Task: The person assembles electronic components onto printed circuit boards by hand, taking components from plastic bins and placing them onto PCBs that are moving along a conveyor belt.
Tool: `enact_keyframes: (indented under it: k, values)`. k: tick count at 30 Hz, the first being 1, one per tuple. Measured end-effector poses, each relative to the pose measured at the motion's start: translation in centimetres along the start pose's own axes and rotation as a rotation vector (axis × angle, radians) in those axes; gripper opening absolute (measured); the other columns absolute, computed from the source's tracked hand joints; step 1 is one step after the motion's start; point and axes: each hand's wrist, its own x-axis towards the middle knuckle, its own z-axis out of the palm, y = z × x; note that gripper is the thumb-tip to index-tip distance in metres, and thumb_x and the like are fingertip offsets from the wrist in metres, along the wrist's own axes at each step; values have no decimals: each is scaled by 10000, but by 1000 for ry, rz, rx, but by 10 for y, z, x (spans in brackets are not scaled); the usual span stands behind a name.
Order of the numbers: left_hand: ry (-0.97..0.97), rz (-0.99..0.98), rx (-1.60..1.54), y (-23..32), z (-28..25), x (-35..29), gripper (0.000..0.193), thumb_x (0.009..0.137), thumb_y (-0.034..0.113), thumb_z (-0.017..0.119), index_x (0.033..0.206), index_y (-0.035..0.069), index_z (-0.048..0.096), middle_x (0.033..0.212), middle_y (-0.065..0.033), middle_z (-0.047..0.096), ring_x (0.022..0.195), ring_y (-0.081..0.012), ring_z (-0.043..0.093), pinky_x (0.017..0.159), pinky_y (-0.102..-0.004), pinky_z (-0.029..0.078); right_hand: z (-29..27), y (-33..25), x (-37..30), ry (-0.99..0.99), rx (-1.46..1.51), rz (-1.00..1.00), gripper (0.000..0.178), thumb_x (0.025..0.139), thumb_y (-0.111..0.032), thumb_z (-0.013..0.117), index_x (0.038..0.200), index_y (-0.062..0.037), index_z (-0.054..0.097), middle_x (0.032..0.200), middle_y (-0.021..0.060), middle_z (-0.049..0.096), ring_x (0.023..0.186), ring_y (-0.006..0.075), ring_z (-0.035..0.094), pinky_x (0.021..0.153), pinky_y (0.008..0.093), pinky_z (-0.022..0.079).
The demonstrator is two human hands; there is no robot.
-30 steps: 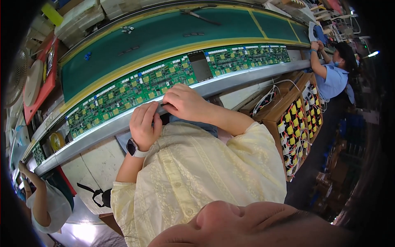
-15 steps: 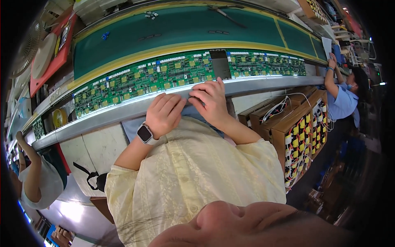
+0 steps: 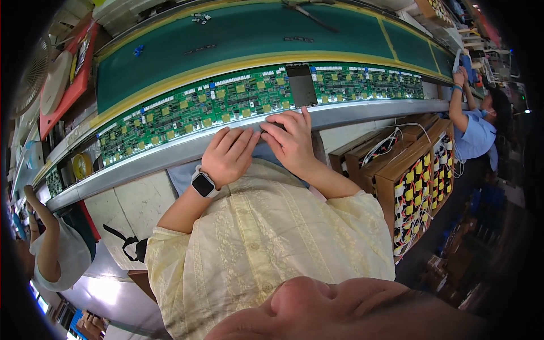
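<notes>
My left hand (image 3: pixel 229 154), with a white-banded watch (image 3: pixel 202 184) on its wrist, is at the near metal rail (image 3: pixel 340 116), its fingers curled and pinched. Beside it, my right hand (image 3: pixel 290 141) is closed too, thumb and fingertips meeting close to the left hand's fingertips, the index finger raised. A tiny dark bit shows at the pinch, too small to name. Just beyond the fingers runs a long row of green circuit boards (image 3: pixel 187 106) with yellow and white parts. A dark rectangular plate (image 3: pixel 301 86) interrupts the row in front of my right hand.
Behind the boards lies a green belt (image 3: pixel 243 42) with small blue, white and black parts and a pair of pliers (image 3: pixel 310 14). At right stand cardboard boxes (image 3: pixel 385 187) of wired yellow parts. Co-workers sit at left (image 3: pixel 62 255) and right (image 3: pixel 473 136). A tape roll (image 3: pixel 82 165) lies at left.
My hands stay nearly in place, with the left fingertips slightly nearer the right. The view has shifted a little. The co-worker at right has moved their hands.
</notes>
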Motion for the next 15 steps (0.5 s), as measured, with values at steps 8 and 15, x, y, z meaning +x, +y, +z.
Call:
enact_keyframes:
  k: [8, 15]
  values:
    - [-3, -21, 8, 0, 0, 2, 484, 713, 134, 661, 1189, 49, 660, 1171, -72, 632, 1037, -224, 607, 915, -408, 494, -4, 4, -4, 8, -21, -40, 278, 776, -135, 742, 1051, -139, 701, 1076, -13, 625, 1025, 215, 556, 1065, 558, 271]
    - [35, -22, -14, 5, 4, 3, 475, 712, 128, 652, 1179, 40, 661, 1146, -79, 636, 1019, -238, 608, 906, -409, 500, -6, 5, -5, -1, -52, -122, 290, 754, -75, 742, 1038, -132, 719, 1096, -4, 641, 1020, 216, 574, 1050, 497, 327]
